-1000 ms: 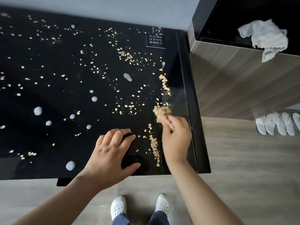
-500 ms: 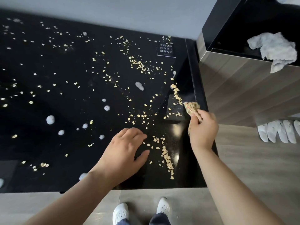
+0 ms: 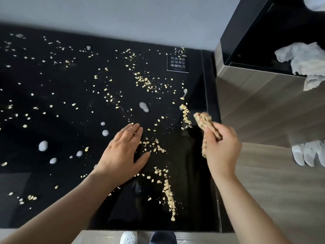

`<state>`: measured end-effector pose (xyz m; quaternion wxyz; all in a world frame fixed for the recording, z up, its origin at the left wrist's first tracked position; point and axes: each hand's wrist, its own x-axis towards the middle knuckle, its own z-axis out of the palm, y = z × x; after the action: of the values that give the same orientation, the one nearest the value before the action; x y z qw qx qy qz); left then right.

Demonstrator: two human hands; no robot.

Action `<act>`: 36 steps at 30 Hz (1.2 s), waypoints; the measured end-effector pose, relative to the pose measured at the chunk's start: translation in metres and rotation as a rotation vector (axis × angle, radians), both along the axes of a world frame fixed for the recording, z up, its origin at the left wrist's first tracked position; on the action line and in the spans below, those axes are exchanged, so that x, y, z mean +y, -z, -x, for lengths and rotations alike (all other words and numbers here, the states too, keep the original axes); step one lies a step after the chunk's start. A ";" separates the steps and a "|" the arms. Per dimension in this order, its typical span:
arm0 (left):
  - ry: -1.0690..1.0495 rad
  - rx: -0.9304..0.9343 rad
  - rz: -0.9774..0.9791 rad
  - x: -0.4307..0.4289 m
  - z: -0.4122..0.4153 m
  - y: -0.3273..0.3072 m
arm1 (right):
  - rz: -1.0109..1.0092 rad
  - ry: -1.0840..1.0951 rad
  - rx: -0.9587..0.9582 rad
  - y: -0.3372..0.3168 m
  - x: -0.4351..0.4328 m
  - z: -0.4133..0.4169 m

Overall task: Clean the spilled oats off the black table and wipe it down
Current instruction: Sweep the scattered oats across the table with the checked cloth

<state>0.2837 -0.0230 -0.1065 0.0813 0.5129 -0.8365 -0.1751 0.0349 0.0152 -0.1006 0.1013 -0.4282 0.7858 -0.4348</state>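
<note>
Golden oats [image 3: 169, 196] lie scattered over the glossy black table [image 3: 52, 173], thickest in a streak near its right edge, with pale foam blobs [image 3: 43, 145] among them. My left hand [image 3: 123, 154] rests flat on the glass, fingers together, holding nothing. My right hand [image 3: 220, 147] hovers over the table's right edge, shut on a small tan crumpled cloth [image 3: 204, 120] that sticks out above my fingers.
A wood-sided cabinet [image 3: 263, 106] stands right of the table, with a white rag [image 3: 304, 60] draped over its dark top edge. White slippers [image 3: 307, 154] sit on the wooden floor. A small printed label [image 3: 177, 63] is stuck at the table's back right.
My right hand with the cloth has moved from over the oat streak rightwards to the table's edge. My left hand has slid forward and flattened on the glass.
</note>
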 end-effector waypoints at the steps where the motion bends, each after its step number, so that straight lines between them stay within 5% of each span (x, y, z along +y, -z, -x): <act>1: -0.005 -0.002 -0.015 0.000 0.005 0.001 | -0.011 0.020 -0.016 0.002 -0.010 0.012; 8: -0.073 -0.041 -0.029 -0.001 0.020 0.006 | -0.087 -0.016 0.149 0.021 -0.025 -0.002; 15: -0.113 -0.031 0.026 0.002 0.025 0.012 | -0.043 -0.326 -0.142 0.013 -0.016 -0.021; 18: -0.140 0.004 0.088 0.001 0.030 0.016 | 0.069 -0.261 -0.063 -0.001 -0.035 0.007; 26: -0.136 -0.024 0.116 0.002 0.036 0.019 | -0.020 -0.143 0.139 0.034 -0.073 0.003; 36: -0.116 0.144 0.131 -0.046 0.021 -0.001 | -0.034 -0.292 -0.136 0.001 -0.069 -0.008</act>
<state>0.2626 -0.0694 -0.1051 0.1842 0.5401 -0.8071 -0.1515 0.0430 -0.0535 -0.1021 0.2238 -0.5055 0.7137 -0.4301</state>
